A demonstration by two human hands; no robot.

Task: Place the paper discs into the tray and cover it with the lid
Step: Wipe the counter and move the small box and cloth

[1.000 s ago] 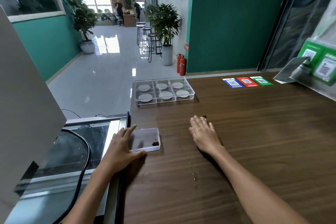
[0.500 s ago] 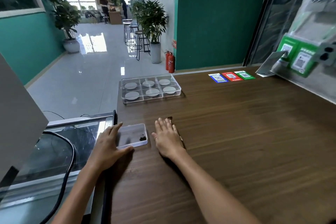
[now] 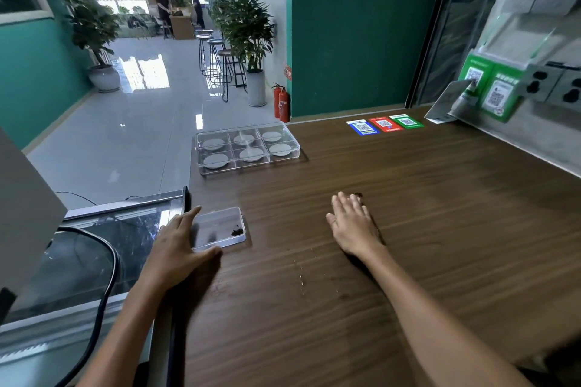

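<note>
Low in the frame, both hands lie on the brown wooden table [image 3: 408, 214], well apart from each other. The left hand [image 3: 176, 248], left of centre, has its fingers spread and nearly straight; the thumb runs along the near edge of a small clear lid [image 3: 220, 228] and the fingertips touch its left side, so it rests against the lid rather than closing round it. A dark speck sits at the lid's right end. The right hand [image 3: 353, 226], just right of centre, lies palm down and flat on the bare wood with fingers straight and close together, holding nothing. Above the hands, at the table's far left edge in the middle of the frame, stands the clear tray [image 3: 201, 163] with six compartments, a white paper disc [image 3: 215, 160] in each one. The tray is apart from both hands.
</note>
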